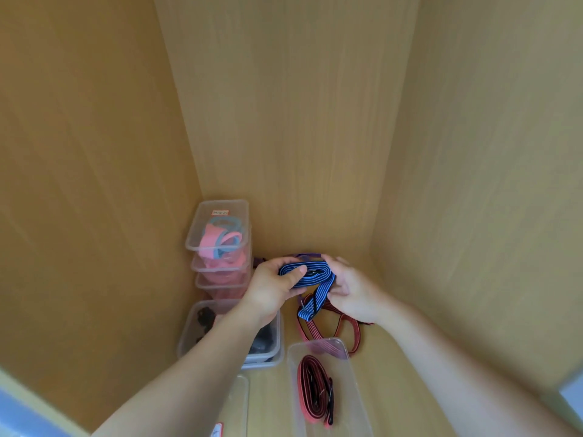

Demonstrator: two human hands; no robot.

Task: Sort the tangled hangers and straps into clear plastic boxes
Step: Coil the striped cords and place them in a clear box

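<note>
Blue strap [307, 272] was held coiled above the cabinet floor between both hands, presumably so the loops would not spring apart before boxing. Left hand [274, 287] was curled round one end, thumb pressed on top. Right hand [350, 290] was pinching the other end, with the tail dangling. Open clear box [355, 402] with a folded red strap [315, 389] was set nearest, likely as the strap bin. A loose red strap [331, 326] was seen on the floor behind it. Box of dark items [280, 337] was mostly hidden by the left forearm, so its contents could not be identified. The label on the stacked boxes [197, 228] could not be read. Lowest box [236, 402] was cut off by the frame edge.
</note>
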